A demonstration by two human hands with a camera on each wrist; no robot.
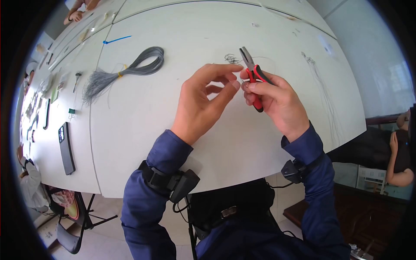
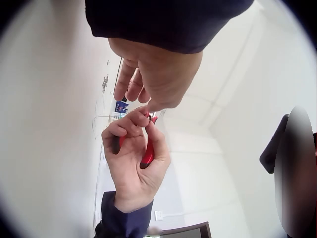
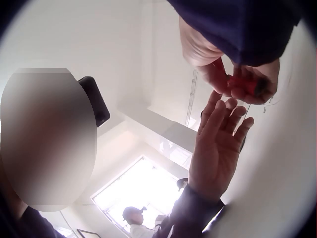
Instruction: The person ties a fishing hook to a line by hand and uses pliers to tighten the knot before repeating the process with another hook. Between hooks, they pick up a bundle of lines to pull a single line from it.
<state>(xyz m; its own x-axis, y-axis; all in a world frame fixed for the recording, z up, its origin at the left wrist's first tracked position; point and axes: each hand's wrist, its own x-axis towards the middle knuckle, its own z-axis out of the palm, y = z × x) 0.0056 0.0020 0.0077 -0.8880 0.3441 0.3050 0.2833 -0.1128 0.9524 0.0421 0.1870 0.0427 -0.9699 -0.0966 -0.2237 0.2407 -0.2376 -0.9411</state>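
My right hand (image 1: pixel 279 97) holds a pair of pliers (image 1: pixel 247 58) with red and black handles, the metal nose pointing up and away from me. Its thumb and forefinger meet at the handles, over a tiny bit of something too small to make out. Beside it, my left hand (image 1: pixel 201 95) has its fingers extended and slightly bent, with the fingertips close to the right fingertips. In the right wrist view, the left fingers (image 3: pixel 215 116) look spread and nearly straight. Thin wire curves away behind the pliers. Just beyond lies a small heap of dark bent wire pieces (image 1: pixel 231 58).
A bundle of grey wire (image 1: pixel 102 82), bound with a yellow tie, lies on the white table (image 1: pixel 130 143) at left. Also there are a blue cable tie (image 1: pixel 117 40), a phone (image 1: pixel 67 149) and a green clip (image 1: pixel 71 112). Long wires with hooked ends (image 1: pixel 320 82) lie right.
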